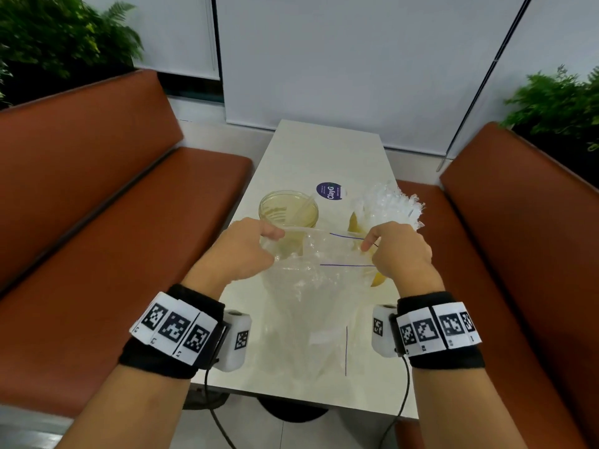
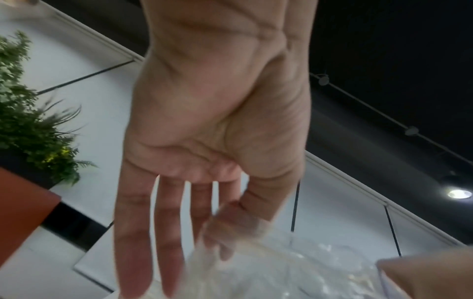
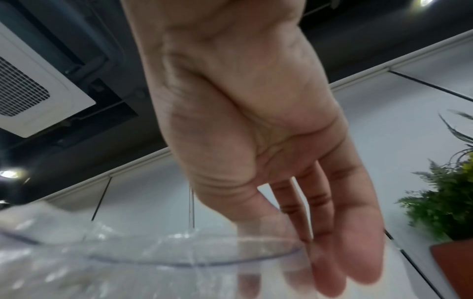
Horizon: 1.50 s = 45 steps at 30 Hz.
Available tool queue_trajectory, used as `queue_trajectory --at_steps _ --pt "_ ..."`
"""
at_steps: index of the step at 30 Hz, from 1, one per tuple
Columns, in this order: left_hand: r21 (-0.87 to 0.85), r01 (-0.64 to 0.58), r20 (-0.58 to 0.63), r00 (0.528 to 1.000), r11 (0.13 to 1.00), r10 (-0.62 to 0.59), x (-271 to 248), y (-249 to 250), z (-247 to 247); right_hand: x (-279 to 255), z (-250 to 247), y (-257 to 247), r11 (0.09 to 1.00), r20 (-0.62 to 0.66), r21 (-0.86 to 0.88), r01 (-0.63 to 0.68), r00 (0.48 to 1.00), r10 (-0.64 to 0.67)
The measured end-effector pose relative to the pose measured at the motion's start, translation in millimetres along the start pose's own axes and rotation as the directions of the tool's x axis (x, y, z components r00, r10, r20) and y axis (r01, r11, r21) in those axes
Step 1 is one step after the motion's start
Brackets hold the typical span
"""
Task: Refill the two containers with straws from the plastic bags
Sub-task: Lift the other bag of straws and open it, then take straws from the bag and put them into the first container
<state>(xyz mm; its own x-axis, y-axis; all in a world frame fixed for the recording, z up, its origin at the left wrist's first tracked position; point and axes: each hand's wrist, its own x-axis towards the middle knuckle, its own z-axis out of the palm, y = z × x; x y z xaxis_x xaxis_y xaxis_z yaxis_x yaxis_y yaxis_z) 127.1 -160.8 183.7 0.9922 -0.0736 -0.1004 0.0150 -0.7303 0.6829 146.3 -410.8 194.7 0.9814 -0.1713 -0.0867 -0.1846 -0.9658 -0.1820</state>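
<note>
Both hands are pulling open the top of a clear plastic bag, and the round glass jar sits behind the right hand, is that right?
Not quite. Both hands, left hand and right hand, do hold the clear plastic bag, but the head view shows the glass jar behind the left one.

You're in a cafe or restaurant booth, seated area by a wall. A narrow white table [image 1: 327, 150] on a dark pedestal base sits between two padded benches: the left bench [image 1: 107, 196] and the right bench [image 1: 518, 222], both in orange-brown upholstery. Fern planters [image 1: 58, 37] stand behind the backrests, and more greenery [image 1: 560, 105] at right. A round printed sticker [image 1: 330, 191] is on the tabletop. The wrist views show a dark ceiling with a cassette air-con unit [image 3: 33, 95], track lighting and a recessed downlight [image 2: 459, 193].
</note>
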Motion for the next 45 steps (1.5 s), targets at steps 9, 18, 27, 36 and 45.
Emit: queue_trajectory --at_steps 9,18,27,36,45 --pt "-0.025 -0.194 0.123 0.973 0.981 0.195 -4.4 -17.6 3.5 -2.1 -1.2 5.5 0.982 -0.204 0.019 0.188 0.962 -0.18" --pt "-0.145 -0.169 -0.057 0.985 0.975 0.162 3.0 -13.4 20.5 -10.6 20.3 -69.1 0.908 -0.084 -0.229 0.351 0.922 -0.377" --pt "-0.201 -0.197 -0.177 0.971 0.96 0.162 4.9 -16.3 40.1 -3.4 36.1 -77.3 0.862 -0.152 -0.091 0.499 0.848 -0.507" --pt "-0.265 -0.141 -0.199 0.976 0.954 0.089 11.0 -14.9 51.0 -17.7 -16.0 -81.2 0.645 -0.313 0.231 0.729 0.683 -0.66" --pt "-0.485 -0.222 -0.271 0.958 0.846 0.096 20.6 -14.2 63.9 -25.1 17.6 -104.8 0.502 -0.285 0.699 0.51 0.842 -0.458"
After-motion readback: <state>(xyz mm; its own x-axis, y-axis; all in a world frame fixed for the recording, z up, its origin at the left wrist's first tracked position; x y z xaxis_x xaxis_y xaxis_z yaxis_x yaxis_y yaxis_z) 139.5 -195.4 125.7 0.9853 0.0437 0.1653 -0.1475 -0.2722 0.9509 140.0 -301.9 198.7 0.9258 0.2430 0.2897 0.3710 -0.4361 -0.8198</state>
